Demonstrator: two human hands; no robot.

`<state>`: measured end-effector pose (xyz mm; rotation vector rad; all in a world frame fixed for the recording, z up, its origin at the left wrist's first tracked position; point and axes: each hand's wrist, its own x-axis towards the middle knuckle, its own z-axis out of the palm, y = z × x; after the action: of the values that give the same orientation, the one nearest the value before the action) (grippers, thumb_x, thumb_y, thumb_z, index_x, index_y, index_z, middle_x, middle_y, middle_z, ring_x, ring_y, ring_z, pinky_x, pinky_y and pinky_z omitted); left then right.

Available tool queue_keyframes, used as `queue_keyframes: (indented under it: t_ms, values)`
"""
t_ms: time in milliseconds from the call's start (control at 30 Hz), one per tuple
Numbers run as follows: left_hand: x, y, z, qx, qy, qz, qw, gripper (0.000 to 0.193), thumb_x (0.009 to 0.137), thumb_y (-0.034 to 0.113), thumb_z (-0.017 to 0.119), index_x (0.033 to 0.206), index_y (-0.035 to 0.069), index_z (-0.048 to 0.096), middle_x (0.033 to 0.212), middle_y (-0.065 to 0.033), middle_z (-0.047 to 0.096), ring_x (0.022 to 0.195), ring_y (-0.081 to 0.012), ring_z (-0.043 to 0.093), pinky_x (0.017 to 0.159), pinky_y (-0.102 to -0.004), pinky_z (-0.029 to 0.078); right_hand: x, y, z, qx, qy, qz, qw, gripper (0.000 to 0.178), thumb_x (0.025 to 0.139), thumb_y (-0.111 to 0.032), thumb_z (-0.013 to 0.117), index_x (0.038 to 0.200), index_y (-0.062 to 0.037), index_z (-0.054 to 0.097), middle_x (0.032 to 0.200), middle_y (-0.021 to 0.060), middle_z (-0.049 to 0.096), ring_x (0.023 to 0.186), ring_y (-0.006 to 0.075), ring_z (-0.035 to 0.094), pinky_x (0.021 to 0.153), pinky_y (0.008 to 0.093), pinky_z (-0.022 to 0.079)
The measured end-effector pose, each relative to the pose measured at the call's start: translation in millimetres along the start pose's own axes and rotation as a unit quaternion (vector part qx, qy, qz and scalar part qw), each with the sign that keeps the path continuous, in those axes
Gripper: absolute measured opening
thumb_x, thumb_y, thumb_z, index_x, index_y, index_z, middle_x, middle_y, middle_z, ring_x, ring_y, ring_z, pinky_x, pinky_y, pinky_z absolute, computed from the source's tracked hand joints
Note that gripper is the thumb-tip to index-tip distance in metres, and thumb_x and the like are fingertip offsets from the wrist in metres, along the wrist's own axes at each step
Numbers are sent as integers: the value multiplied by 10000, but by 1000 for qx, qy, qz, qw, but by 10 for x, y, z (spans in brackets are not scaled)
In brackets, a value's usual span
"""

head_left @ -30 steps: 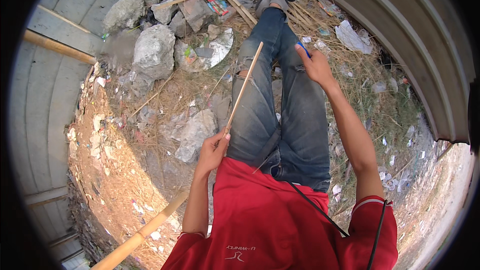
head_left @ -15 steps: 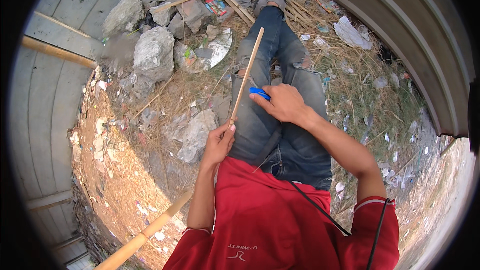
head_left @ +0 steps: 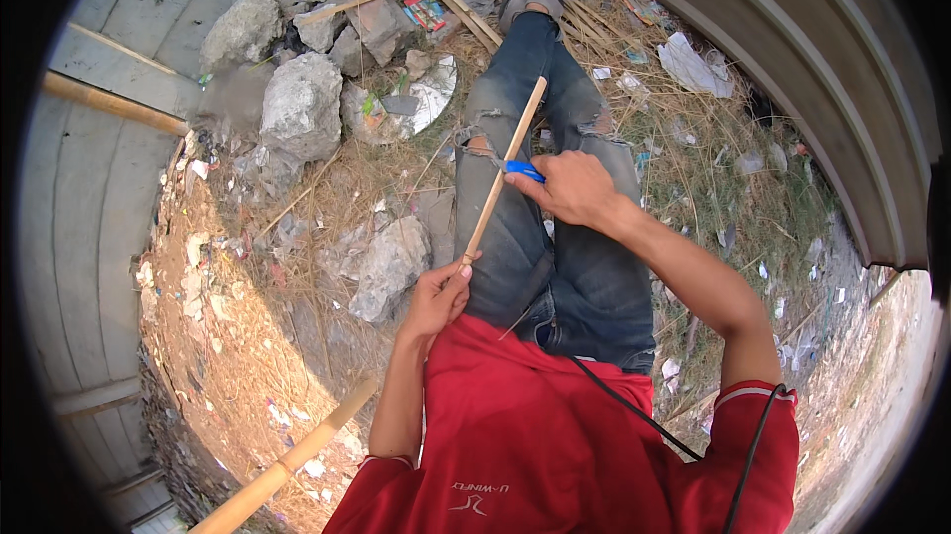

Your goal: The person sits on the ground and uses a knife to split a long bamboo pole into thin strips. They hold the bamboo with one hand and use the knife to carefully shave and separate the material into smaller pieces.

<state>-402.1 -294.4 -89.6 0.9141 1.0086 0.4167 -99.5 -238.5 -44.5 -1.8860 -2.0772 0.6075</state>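
In my left hand [head_left: 443, 296] is the lower end of a pale bamboo strip [head_left: 519, 133], the fingers closed around it near my waist. The strip slants up and to the right above my thighs, its far end free. My right hand [head_left: 577, 187] is wrapped around a blue utility knife [head_left: 524, 170], of which only the blue body shows. That knife meets the strip around its middle; the blade cannot be made out.
My outstretched legs in torn jeans [head_left: 604, 247] lie on dry grass and litter. Rocks [head_left: 301, 106] are heaped at the left. Bamboo strips [head_left: 461, 9] lie by my feet. A bamboo pole [head_left: 287, 465] is at lower left. Corrugated sheet metal [head_left: 792, 39] curves along the right.
The bamboo strip has tilted further right, its far end lower. My right hand has shifted slightly right and up, and the blue utility knife now meets the strip.
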Motion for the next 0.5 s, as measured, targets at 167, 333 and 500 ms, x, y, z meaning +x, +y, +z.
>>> queue_keyframes:
  t_ms: [167,333,500]
  values:
    - [113,155,47,-77,-26,-1,997,438,1112,244,522,1482,10,533,637,65,360,472,-22,287,411,-219,209,-186,-287,333,7,-19,-55,998,622,1009,-601,527,840,-39,732,693,241,681,714,451,698,648,537,544]
    - [178,200,35,-48,-7,3,999,437,1111,245,524,1479,10,535,641,70,353,471,-19,280,413,-218,207,143,-36,161,-4,49,8,999,652,990,-631,534,800,-41,736,701,220,697,712,422,715,626,531,557]
    - [199,289,-5,-25,7,4,1000,435,1106,230,534,1472,-4,540,644,80,336,488,-12,282,427,-215,217,-27,-259,369,-36,16,-83,996,641,993,-624,530,798,-49,738,657,210,680,660,419,701,601,532,551]
